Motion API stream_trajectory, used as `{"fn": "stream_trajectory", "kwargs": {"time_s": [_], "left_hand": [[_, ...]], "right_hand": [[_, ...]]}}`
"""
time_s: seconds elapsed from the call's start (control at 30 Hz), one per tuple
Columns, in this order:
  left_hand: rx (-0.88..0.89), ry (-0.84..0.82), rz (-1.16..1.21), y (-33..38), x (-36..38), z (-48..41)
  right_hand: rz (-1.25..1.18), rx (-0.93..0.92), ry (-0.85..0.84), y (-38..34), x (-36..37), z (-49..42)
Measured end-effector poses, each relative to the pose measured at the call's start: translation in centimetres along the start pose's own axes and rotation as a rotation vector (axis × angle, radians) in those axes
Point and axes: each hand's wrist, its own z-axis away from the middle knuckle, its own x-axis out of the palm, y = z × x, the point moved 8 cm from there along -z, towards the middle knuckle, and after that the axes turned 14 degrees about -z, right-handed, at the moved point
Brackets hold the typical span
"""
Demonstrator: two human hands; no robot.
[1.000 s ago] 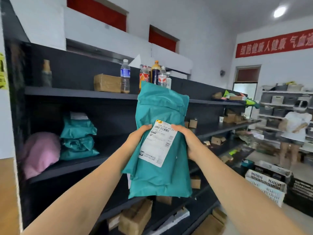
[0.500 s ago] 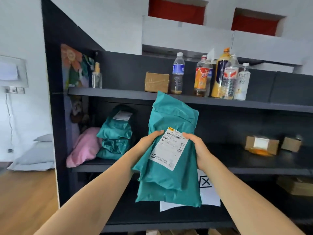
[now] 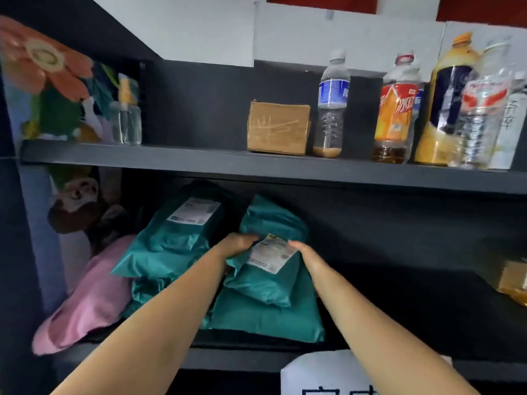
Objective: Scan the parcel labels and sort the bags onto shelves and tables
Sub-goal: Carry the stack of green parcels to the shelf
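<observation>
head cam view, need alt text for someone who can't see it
Both hands, left hand and right hand, press a labelled teal parcel bag onto a dark middle shelf, beside a stack of teal bags and a pink bag. The upper shelf holds a cardboard box and drink bottles.

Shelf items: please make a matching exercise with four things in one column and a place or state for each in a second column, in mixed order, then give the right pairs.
Things:
1. cardboard box
2. pink bag
3. teal bag with the label facing up
4. spray bottle

Places or states:
A. held by both hands, on the middle shelf
B. upper shelf, far left
C. upper shelf, left of the drink bottles
D. middle shelf, far left

Pairs: 1-C, 2-D, 3-A, 4-B
</observation>
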Motion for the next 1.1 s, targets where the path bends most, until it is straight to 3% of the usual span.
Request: {"fn": "stream_trajectory", "kwargs": {"time_s": [0.1,0.23,0.4,0.53,0.6,0.67,0.8,0.97,1.1], "left_hand": [[-0.030,0.005,-0.396,1.0,-0.2,-2.7],[-0.042,-0.107,-0.800,1.5,0.8,-4.3],[-0.139,-0.221,-0.924,-1.4,2.6,-4.5],[-0.206,-0.134,-1.028,-1.4,3.5,-3.4],[-0.295,-0.043,-1.053,-1.6,2.6,-2.9],[-0.358,0.109,-0.966,-0.7,0.8,-1.5],[-0.225,0.319,-0.888,3.7,-1.2,2.2],[-0.009,0.523,-1.055,7.2,-4.8,8.3],[0.067,0.658,-0.986,6.5,-9.8,14.7]], "right_hand": [[-0.060,0.111,-0.058,2.0,1.2,-3.8],[-0.084,0.231,-0.154,4.3,2.5,-6.2],[0.049,0.311,-0.197,6.7,2.0,-7.4],[0.194,0.314,-0.169,6.1,1.7,-6.9],[0.270,0.198,-0.117,4.1,1.4,-6.9],[0.446,-0.042,-0.025,0.9,1.0,-6.9],[0.924,-0.443,0.053,-3.7,3.0,-3.9],[0.986,-0.760,-0.144,-5.6,8.2,2.5],[0.989,-1.005,-0.231,-6.2,11.9,8.8]]}}
